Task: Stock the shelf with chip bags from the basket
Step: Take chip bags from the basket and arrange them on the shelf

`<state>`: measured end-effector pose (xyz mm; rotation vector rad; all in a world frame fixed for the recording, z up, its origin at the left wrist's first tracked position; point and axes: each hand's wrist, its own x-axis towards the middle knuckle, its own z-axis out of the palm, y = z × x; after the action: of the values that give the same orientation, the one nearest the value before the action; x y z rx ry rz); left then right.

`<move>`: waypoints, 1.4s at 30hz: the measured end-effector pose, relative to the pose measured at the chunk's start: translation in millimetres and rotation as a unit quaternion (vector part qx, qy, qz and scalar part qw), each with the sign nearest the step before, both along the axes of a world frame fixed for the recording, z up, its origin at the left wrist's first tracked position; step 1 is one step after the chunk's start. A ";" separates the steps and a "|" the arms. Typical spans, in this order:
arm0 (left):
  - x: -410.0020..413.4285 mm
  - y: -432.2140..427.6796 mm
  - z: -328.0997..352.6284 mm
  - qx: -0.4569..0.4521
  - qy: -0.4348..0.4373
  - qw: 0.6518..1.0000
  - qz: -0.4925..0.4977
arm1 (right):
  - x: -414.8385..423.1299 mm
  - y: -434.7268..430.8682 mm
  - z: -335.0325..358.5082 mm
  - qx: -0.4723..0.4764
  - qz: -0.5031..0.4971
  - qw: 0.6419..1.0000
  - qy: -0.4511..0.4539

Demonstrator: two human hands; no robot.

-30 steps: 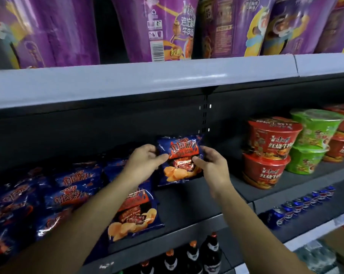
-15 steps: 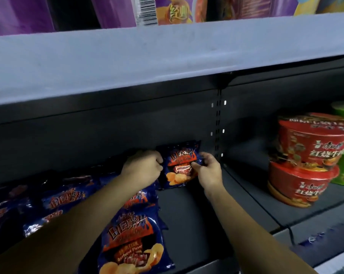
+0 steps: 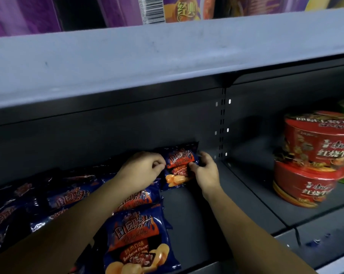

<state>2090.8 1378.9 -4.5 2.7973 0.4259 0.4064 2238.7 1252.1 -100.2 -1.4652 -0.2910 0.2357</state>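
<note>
Barbecue chip bag, just left of the slotted upright: left hand and right hand fingers pinch its side edges. Probably light, slippery and crushable, so the seams look the safest hold.

Both your arms reach forward, bare as far as the view shows. Your left forearm comes in from the lower left and your right forearm from the lower right, the two angling in toward each other at the wrists. Your left hand shows its back, fingers curled under, their tips pinching the left edge of a bag. Your right hand grips the bag's right edge, thumb on the front, fingers curled round its side.
</note>
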 end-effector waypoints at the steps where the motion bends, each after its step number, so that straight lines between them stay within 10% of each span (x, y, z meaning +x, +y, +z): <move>1: -1.4 -0.7 1.4 -0.010 -0.012 1.000 0.006 | -0.8 -5.6 3.9 -0.002 -0.013 1.000 -0.005; 24: -38.0 -238.3 -12.6 -0.118 -0.083 0.974 -0.176 | -132.2 -255.6 53.3 0.057 -0.087 0.994 -0.035; 42: -112.0 -386.3 -402.5 -0.306 0.388 0.857 -0.146 | -301.5 -439.5 -309.5 -0.004 -0.346 0.863 0.369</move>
<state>1978.8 992.6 -407.0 2.2048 0.2103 -0.8191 1937.3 812.5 -409.7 -1.2921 0.8529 0.1914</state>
